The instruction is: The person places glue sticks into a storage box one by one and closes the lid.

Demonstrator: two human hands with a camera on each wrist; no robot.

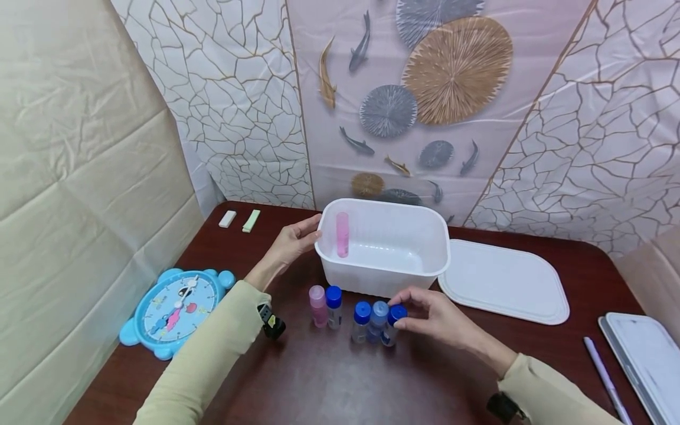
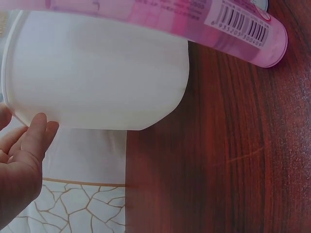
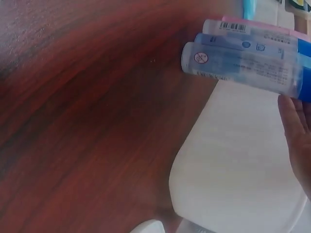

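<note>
A white plastic container [image 1: 382, 277] stands on the table with a pink bottle [image 1: 342, 236] upright inside its left end. My left hand [image 1: 289, 243] touches the container's left wall near the rim, fingers fairly straight. In front of the container are two rows of small capped bottles. On the left stand a pink bottle [image 1: 318, 310] and a clear blue-capped bottle [image 1: 334, 310]. To the right are another blue-capped bottle [image 1: 360, 324], a light blue bottle [image 1: 378, 321] and a rightmost blue-capped bottle [image 1: 390, 336]. My right hand [image 1: 432, 313] pinches that last one around its cap.
A white lid [image 1: 504, 280] lies right of the container. A blue toy clock [image 1: 180, 310] is at the left, with a white block [image 1: 227, 219] and a green strip [image 1: 251, 221] behind it. At the right lie a purple pen [image 1: 605, 378] and a white case [image 1: 648, 354].
</note>
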